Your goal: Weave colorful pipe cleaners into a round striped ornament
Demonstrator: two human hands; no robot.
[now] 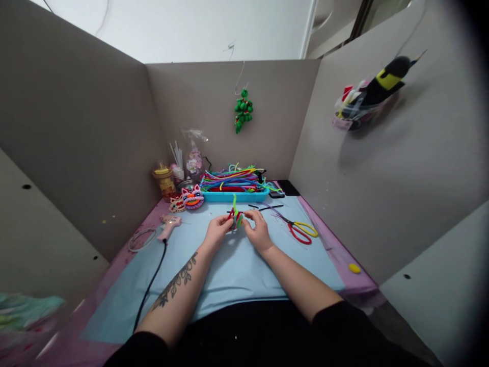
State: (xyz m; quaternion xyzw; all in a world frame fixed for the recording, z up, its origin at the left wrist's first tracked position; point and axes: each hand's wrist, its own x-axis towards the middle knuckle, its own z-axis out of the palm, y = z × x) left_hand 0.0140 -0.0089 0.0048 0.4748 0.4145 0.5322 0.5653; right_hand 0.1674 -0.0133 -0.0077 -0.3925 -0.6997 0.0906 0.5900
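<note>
Standing loose, a green stem [235, 202] seems left unworked above the partly formed bundle [238, 221], pinched by left fingers [225, 222]; right fingers [252, 216], slightly parted, are held beside it.

Fuzzy-looking bundle [237, 220], smooth plastic tray [217, 197]
Scissor handles [305, 224] look smooth and plastic, the partition [191, 102] matt, the sheet [237, 275] creased.

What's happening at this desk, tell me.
A person's left hand holds a small multicoloured piece just over the pale blue sheet, with the right hand close at its other side. Behind it, coloured stems fill a blue tray. Scissors lie to the right, a pink glue gun to the left.
</note>
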